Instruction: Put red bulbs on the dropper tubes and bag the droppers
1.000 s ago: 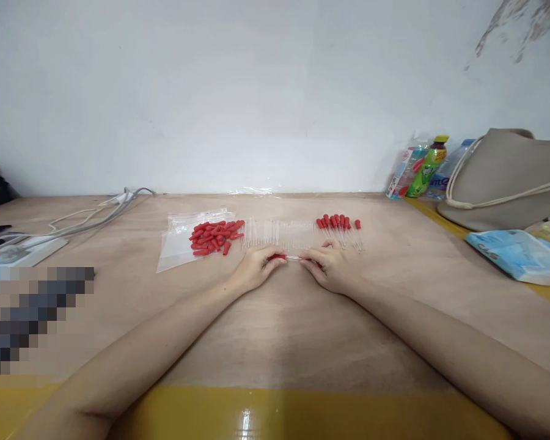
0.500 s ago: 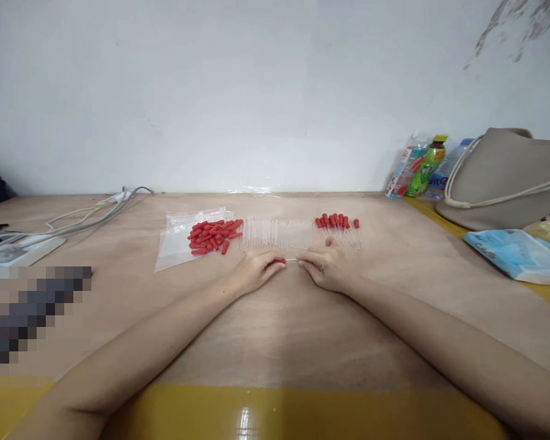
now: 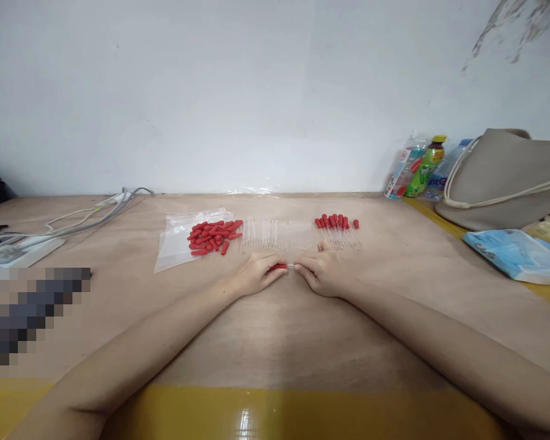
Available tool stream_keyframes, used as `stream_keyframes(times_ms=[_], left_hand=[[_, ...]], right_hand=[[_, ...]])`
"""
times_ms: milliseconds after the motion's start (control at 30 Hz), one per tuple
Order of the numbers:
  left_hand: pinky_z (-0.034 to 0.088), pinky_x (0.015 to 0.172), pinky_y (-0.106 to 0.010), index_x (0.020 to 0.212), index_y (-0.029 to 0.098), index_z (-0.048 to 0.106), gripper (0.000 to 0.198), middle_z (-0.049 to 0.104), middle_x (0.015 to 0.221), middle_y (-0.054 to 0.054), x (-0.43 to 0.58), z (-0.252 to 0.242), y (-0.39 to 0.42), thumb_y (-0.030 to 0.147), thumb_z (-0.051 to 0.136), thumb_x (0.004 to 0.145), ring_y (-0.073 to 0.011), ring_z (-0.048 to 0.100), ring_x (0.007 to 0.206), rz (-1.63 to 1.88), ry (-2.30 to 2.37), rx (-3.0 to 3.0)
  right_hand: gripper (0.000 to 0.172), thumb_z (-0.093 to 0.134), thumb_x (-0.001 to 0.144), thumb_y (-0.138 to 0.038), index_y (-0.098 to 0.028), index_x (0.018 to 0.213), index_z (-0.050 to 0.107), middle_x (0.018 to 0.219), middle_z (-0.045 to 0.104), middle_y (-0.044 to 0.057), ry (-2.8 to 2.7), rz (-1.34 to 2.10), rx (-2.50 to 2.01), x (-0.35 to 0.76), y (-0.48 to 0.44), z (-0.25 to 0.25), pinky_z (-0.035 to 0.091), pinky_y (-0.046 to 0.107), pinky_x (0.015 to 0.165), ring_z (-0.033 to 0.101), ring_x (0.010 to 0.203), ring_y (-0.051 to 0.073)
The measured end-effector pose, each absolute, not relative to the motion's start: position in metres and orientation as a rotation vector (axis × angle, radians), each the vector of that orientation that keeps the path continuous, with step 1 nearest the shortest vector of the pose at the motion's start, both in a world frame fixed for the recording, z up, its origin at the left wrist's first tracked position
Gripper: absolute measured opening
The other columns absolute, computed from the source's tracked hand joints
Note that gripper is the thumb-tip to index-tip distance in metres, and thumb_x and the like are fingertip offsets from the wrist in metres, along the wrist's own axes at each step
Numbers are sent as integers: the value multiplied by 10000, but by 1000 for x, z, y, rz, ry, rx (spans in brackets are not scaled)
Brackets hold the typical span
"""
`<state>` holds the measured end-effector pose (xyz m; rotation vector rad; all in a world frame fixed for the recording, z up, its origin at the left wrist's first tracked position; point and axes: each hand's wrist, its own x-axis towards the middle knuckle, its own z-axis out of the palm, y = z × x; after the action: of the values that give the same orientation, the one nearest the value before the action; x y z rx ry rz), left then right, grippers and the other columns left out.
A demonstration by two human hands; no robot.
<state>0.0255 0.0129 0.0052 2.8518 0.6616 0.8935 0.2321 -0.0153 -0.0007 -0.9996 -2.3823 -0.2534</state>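
Observation:
Between the fingers of my left hand point(image 3: 257, 273) is a red rubber bulb point(image 3: 279, 266), lying sideways. My right hand point(image 3: 321, 272) pinches a thin clear glass dropper tube point(image 3: 290, 266), whose end meets the bulb; whether it sits inside cannot be told. Just beyond my hands lies a row of loose clear tubes point(image 3: 268, 232). A heap of red bulbs point(image 3: 213, 235) rests on a clear plastic bag point(image 3: 172, 244) at the left. Several droppers with red bulbs on their tubes point(image 3: 334, 223) lie side by side beyond my right hand.
At the left are a power strip point(image 3: 32, 250) and grey cables point(image 3: 96, 217). Bottles point(image 3: 426, 166) lean against the wall at the back right, beside a grey-beige bag point(image 3: 504, 177). A blue-and-white packet point(image 3: 516, 253) lies on the right side of the wooden table point(image 3: 256, 342).
My two hands are slightly closer together. Less of the clear tube shows between them, and more of the red bulb sticks out from my left fingers.

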Motion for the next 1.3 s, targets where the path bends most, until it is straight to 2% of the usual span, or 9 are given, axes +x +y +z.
stream_keyframes(times_ms=[333,500,667,833,900,1133,1300], left_hand=[[430,657,-249,903,154,583,178,607,781,-41,25,4,15,272,456,863,-139,549,715,812,694,2853],[440,667,-259,931,171,569,163,603,793,-34,23,5,16,284,507,833,-141,550,720,911,783,2783],[457,602,-253,1109,176,472,371,545,916,-48,20,7,14,306,572,776,-113,515,635,997,1008,2615],[450,635,-266,1061,176,509,296,509,822,-22,20,9,14,281,550,787,-119,496,646,933,1041,2627],[443,636,-267,1017,171,532,254,494,769,-11,21,9,15,280,548,788,-123,494,646,926,1043,2637],[437,612,-258,925,169,564,173,501,778,-15,20,8,15,279,541,793,-112,500,628,933,1006,2627],[439,597,-251,901,170,572,151,504,796,-19,20,8,15,269,543,792,-103,501,614,934,991,2602]], right_hand=[[300,348,891,-255,-157,764,601,697,652,35,-2447,-251,-1049,225,-16,5,197,300,678,497,577,113],[276,350,882,-236,-160,786,597,736,651,40,-2476,-304,-1064,225,-18,11,224,312,730,533,647,132],[244,388,839,-243,-169,832,621,748,659,51,-2274,-340,-1311,244,-6,22,260,322,785,555,693,157],[291,443,773,-402,-194,722,640,708,650,48,-1701,-62,-1962,281,27,43,311,271,578,565,655,181],[298,462,741,-423,-193,688,644,716,646,65,-1580,-45,-2109,290,39,48,307,268,553,574,697,202],[260,470,710,-396,-211,667,647,690,639,64,-1559,-2,-2242,290,54,30,338,290,584,588,693,218],[330,450,723,-469,-200,665,632,679,630,71,-1606,-73,-2223,288,54,24,345,314,630,580,704,225]])
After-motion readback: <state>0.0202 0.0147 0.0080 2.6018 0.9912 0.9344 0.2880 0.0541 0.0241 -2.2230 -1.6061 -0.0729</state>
